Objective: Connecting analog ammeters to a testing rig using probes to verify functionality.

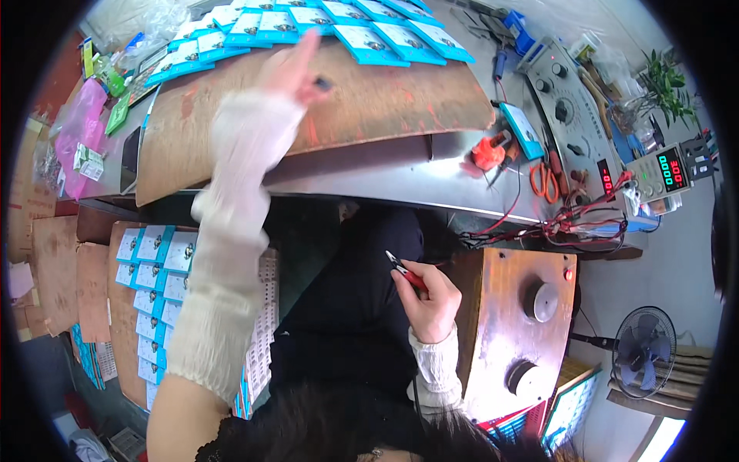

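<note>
My left hand [291, 71] is stretched out over the wooden board [385, 92], smeared by motion, with one finger pointing toward the rows of blue-and-white packets [373, 45] behind it. A small dark piece [322, 83] shows against that hand; whether it is held or lies on the board is unclear. Lower down, above my lap, my right hand [433, 308] is closed round a small red-handled tool [414, 279]. Its pointed metal jaws stick out up and to the left, past the thumb and fingers.
A grey control box [573, 108] and a lit power supply [658, 173] stand at right, with tangled red and black leads, orange scissors [543, 183] and a wooden box [493, 323] with round knobs. More packets [150, 300] lie at lower left. A fan [645, 350] stands far right.
</note>
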The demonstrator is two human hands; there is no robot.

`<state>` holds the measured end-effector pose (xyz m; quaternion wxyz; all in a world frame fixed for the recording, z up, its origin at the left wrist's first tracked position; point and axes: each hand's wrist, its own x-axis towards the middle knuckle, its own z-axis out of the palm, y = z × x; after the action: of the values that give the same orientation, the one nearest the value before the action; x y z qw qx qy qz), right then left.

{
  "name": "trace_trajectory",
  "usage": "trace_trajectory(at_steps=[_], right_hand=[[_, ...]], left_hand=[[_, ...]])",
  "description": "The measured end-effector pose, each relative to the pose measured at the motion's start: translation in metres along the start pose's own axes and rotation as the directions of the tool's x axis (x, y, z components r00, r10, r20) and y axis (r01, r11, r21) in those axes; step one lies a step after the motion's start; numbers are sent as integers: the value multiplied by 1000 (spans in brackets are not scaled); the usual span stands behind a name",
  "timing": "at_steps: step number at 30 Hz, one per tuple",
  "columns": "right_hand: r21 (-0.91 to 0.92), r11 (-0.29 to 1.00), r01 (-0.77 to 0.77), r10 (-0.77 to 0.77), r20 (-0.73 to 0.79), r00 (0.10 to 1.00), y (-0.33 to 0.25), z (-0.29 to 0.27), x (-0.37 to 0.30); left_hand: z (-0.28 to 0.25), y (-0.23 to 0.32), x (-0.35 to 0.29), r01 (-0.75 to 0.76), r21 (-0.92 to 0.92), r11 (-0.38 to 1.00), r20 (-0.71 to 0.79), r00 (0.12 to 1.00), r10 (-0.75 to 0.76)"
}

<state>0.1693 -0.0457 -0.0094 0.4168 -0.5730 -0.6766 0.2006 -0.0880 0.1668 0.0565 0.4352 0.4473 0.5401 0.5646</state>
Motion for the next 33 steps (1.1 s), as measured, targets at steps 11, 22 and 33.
trace_trajectory(at_steps=[11, 22, 33], right_hand=[[61, 931, -360, 364, -75, 929, 55, -20, -60], [210, 970, -126, 145, -76, 987, -11, -5, 1], [214, 976, -49, 29, 98, 995, -43, 42, 3]], left_hand=[[10, -24, -37, -126, -27, 992, -68, 990, 124], [-2, -42, -182, 283, -283, 916, 147, 957, -250], [9, -45, -202, 156, -383, 910, 180, 979, -92]])
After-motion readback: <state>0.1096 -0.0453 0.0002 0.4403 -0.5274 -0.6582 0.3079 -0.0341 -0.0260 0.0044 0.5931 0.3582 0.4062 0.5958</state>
